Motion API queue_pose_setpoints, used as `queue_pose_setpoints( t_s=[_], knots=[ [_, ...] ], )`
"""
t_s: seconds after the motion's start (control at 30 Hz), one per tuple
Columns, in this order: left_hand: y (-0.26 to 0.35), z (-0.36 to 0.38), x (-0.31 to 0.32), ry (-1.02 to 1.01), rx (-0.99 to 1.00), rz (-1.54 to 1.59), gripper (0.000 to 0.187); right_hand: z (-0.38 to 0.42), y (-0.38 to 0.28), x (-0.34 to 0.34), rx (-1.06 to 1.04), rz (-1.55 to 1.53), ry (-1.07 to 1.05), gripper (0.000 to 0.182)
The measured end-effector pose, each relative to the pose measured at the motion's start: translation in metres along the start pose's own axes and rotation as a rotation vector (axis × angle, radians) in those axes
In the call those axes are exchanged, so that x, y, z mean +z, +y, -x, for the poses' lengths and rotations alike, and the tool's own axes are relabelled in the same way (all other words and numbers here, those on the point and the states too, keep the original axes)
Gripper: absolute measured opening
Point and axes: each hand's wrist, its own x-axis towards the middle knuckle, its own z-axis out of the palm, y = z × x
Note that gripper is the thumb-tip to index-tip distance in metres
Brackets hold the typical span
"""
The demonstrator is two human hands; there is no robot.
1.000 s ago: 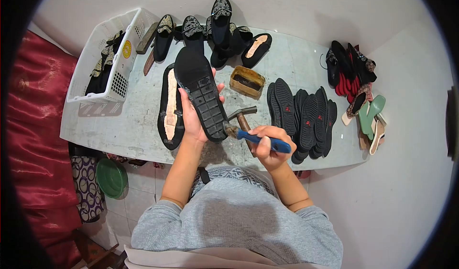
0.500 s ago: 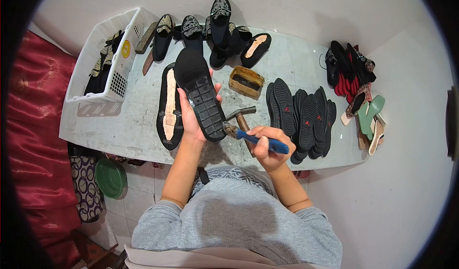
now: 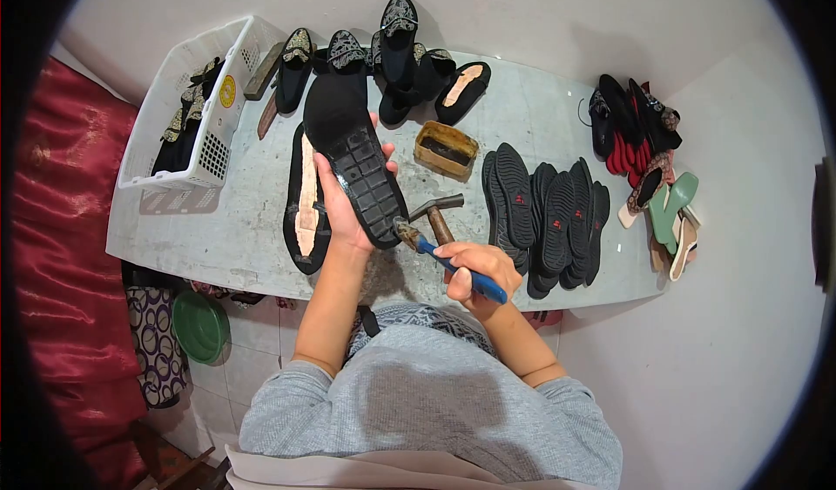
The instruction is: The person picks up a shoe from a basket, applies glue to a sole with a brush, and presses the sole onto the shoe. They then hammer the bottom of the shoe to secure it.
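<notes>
My left hand (image 3: 346,207) is wrapped round a black shoe sole (image 3: 361,172), its gridded inner side facing up and looking partly wet and shiny. In my right hand (image 3: 482,274) is a brush with a blue handle (image 3: 475,283); its bristles touch the heel end of the sole. Under and left of the sole lies a black shoe upper (image 3: 300,250) with a pale strip along its underside. A hammer (image 3: 438,224) rests on the table behind the brush, its handle partly hidden by my right hand. Beyond it stands a tan open container (image 3: 446,148) with dark stuff inside.
Several black soles (image 3: 557,224) lie in stacks at the right. Shoes (image 3: 398,50) with patterned uppers line the back, beside a white basket (image 3: 205,163) of more shoes. Sandals (image 3: 670,216) and red-lined shoes (image 3: 631,128) sit at the table's (image 3: 235,246) far right.
The brush and my right hand have shifted left and slightly down, and the handle tilts more steeply. The sole has moved a little up and left with my left hand.
</notes>
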Motion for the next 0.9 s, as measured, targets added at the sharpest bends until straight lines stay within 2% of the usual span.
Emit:
queue_pose_setpoints(
  t_s=[0.07, 0.1, 0.13, 0.27, 0.33, 0.4, 0.47, 0.53, 0.57, 0.63, 0.67, 0.73, 0.9],
  knots=[
    [-0.001, 0.000, -0.001, -0.014, 0.005, 0.021, 0.062, -0.003, -0.003, 0.001, -0.099, 0.029, 0.000, 0.009],
    [-0.003, -0.001, -0.001, 0.057, 0.049, -0.015, 0.062, -0.005, -0.004, 0.002, -0.137, 0.037, -0.006, 0.008],
    [-0.004, -0.001, -0.001, 0.127, 0.094, -0.050, 0.063, -0.005, -0.005, 0.002, -0.136, 0.036, -0.005, 0.008],
    [-0.002, 0.000, 0.004, 0.124, 0.038, -0.030, 0.068, -0.007, -0.007, 0.004, -0.122, -0.043, -0.036, 0.010],
    [-0.002, 0.000, 0.003, 0.211, 0.114, -0.090, 0.066, -0.006, -0.005, 0.005, -0.131, -0.075, -0.043, 0.011],
    [-0.001, 0.001, 0.005, 0.228, 0.122, -0.073, 0.065, 0.001, 0.004, 0.004, 0.081, -0.215, 0.057, 0.008],
    [0.000, 0.003, 0.002, 0.246, 0.130, -0.053, 0.065, 0.000, 0.012, -0.001, 0.131, -0.168, 0.108, 0.011],
    [0.003, 0.007, -0.004, 0.076, -0.001, -0.030, 0.064, 0.002, 0.019, -0.001, 0.111, -0.131, 0.152, 0.010],
    [0.002, 0.007, -0.006, 0.077, 0.000, -0.029, 0.064, 0.001, 0.020, 0.000, 0.111, -0.131, 0.151, 0.010],
    [-0.002, 0.002, -0.001, 0.237, 0.113, -0.027, 0.064, -0.004, 0.020, 0.002, -0.145, -0.089, 0.139, 0.008],
    [-0.002, 0.003, 0.000, 0.238, 0.112, -0.027, 0.064, -0.003, 0.013, 0.000, -0.090, -0.142, 0.026, 0.018],
    [-0.003, 0.003, 0.001, 0.186, 0.068, -0.014, 0.064, -0.007, 0.004, -0.001, -0.212, 0.001, -0.043, 0.017],
    [-0.004, 0.002, 0.004, 0.296, 0.111, -0.032, 0.065, -0.005, 0.021, -0.002, -0.061, -0.104, 0.064, 0.012]
  ],
)
